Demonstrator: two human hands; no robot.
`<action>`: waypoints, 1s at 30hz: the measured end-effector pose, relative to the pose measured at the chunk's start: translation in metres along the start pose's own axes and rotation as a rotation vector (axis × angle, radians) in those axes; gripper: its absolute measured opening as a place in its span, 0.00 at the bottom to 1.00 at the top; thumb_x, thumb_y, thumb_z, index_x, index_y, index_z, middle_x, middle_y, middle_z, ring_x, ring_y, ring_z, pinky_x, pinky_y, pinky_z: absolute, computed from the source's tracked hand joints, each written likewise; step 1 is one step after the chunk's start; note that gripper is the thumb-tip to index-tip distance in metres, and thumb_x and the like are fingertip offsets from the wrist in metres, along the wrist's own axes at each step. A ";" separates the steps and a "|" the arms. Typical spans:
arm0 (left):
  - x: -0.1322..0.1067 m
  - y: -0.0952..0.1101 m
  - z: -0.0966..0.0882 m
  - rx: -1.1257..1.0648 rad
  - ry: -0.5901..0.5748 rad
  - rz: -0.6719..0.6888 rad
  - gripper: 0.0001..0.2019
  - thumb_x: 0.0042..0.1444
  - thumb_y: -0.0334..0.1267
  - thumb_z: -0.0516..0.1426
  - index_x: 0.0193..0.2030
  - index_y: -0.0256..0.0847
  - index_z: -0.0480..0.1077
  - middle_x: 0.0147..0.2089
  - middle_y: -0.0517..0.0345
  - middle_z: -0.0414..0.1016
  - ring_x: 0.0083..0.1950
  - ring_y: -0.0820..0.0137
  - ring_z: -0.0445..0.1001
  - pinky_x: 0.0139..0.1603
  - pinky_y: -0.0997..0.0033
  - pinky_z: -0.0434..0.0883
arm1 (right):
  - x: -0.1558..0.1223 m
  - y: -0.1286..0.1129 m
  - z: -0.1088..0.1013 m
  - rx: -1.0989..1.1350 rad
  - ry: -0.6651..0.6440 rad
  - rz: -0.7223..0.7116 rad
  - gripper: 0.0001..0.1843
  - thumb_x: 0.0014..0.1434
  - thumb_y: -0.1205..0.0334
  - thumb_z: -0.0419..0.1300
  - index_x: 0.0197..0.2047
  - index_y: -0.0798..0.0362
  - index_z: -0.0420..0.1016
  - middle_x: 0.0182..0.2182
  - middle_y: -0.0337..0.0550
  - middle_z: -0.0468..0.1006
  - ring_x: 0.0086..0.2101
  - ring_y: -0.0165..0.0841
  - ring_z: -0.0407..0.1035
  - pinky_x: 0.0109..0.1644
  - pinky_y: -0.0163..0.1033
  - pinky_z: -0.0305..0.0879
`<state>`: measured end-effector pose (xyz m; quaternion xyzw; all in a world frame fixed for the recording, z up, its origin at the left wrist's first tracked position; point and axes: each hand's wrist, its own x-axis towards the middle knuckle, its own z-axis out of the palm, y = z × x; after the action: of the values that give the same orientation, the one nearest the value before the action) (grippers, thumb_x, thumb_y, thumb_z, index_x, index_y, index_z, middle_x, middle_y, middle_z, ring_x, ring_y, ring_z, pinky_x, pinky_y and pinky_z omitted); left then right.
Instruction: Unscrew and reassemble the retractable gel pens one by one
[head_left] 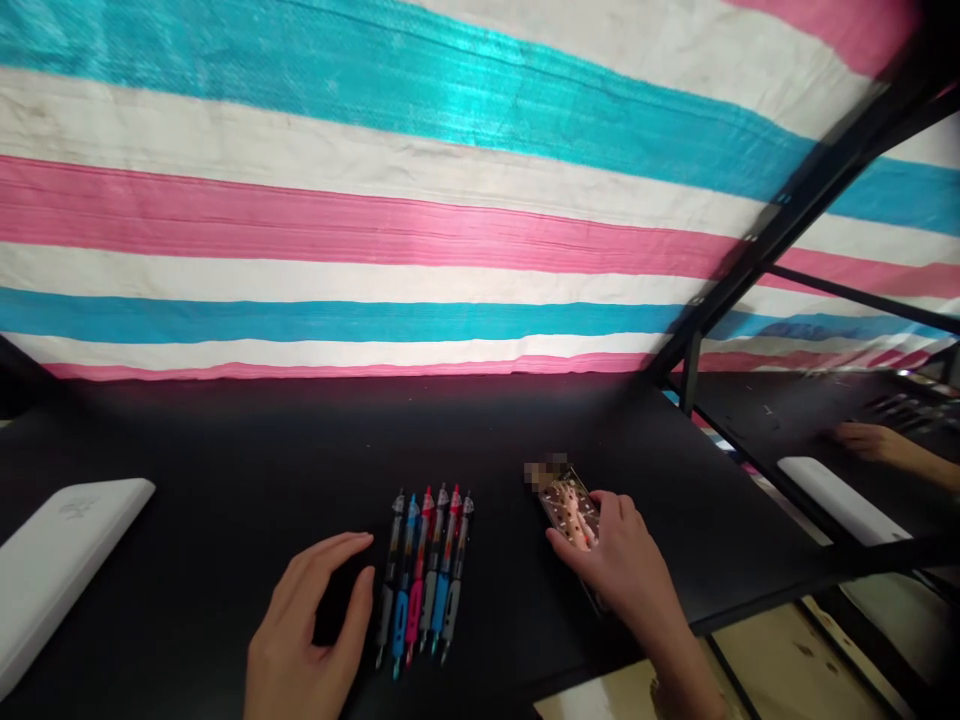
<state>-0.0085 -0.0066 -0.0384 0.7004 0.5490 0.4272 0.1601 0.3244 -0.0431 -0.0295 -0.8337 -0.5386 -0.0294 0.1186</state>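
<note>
Several click pens (426,575) lie side by side on the black tabletop, their clear barrels showing black, blue and red, with grey, blue and pink grips. Just left of the row rests my left hand (307,620), thumb and fingers apart and nothing between them. Over to the right, a phone in a dark, patterned case (574,515) lies at a slant. My right hand (630,560) grips it across its width, thumb on the left side and fingers on the right, hiding much of its lower part.
A white, box-like object (67,560) sits at the left edge. Behind the black table (225,430) hangs a striped sheet (337,220). A black metal frame (750,250) stands at right; beyond it are another person's hand (870,440) and a second white object (840,500).
</note>
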 end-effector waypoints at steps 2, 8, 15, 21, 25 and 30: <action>0.000 -0.001 0.001 -0.002 -0.002 0.017 0.10 0.63 0.41 0.58 0.50 0.50 0.74 0.53 0.55 0.77 0.54 0.58 0.77 0.54 0.60 0.73 | 0.006 -0.002 0.001 -0.001 -0.006 0.008 0.27 0.54 0.44 0.64 0.49 0.54 0.66 0.43 0.56 0.72 0.44 0.56 0.74 0.43 0.53 0.73; 0.002 0.002 0.001 -0.021 0.018 0.049 0.10 0.62 0.38 0.60 0.50 0.49 0.75 0.51 0.54 0.79 0.52 0.58 0.79 0.53 0.60 0.75 | 0.024 -0.016 0.005 0.009 -0.030 0.031 0.27 0.55 0.40 0.62 0.48 0.52 0.67 0.41 0.51 0.69 0.40 0.53 0.76 0.36 0.50 0.74; -0.002 0.007 0.005 -0.135 0.097 -0.025 0.08 0.63 0.41 0.59 0.47 0.49 0.77 0.50 0.54 0.79 0.51 0.58 0.78 0.54 0.58 0.74 | 0.035 -0.026 0.008 0.068 -0.044 -0.026 0.28 0.54 0.39 0.62 0.47 0.54 0.69 0.44 0.56 0.71 0.45 0.58 0.75 0.37 0.53 0.75; -0.002 0.010 0.004 -0.152 0.109 -0.063 0.09 0.62 0.43 0.59 0.47 0.50 0.78 0.50 0.55 0.80 0.52 0.57 0.78 0.54 0.58 0.76 | 0.036 -0.015 0.008 0.159 -0.067 -0.054 0.32 0.51 0.39 0.65 0.49 0.55 0.71 0.45 0.56 0.73 0.48 0.57 0.74 0.47 0.54 0.74; -0.001 0.007 0.001 -0.116 0.096 -0.032 0.09 0.62 0.43 0.60 0.47 0.50 0.78 0.50 0.55 0.80 0.51 0.57 0.80 0.52 0.60 0.77 | 0.031 -0.008 0.006 0.232 -0.071 -0.050 0.33 0.51 0.41 0.65 0.51 0.57 0.72 0.46 0.57 0.73 0.49 0.56 0.74 0.51 0.55 0.72; 0.000 0.001 -0.003 -0.055 0.032 0.029 0.10 0.62 0.42 0.60 0.49 0.49 0.77 0.50 0.55 0.81 0.51 0.58 0.81 0.50 0.62 0.79 | 0.026 -0.004 0.004 0.322 -0.091 -0.039 0.34 0.51 0.43 0.65 0.54 0.57 0.72 0.46 0.56 0.73 0.49 0.55 0.73 0.54 0.56 0.70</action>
<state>-0.0102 -0.0075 -0.0358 0.6968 0.5293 0.4554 0.1642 0.3312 -0.0168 -0.0284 -0.7938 -0.5571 0.0929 0.2257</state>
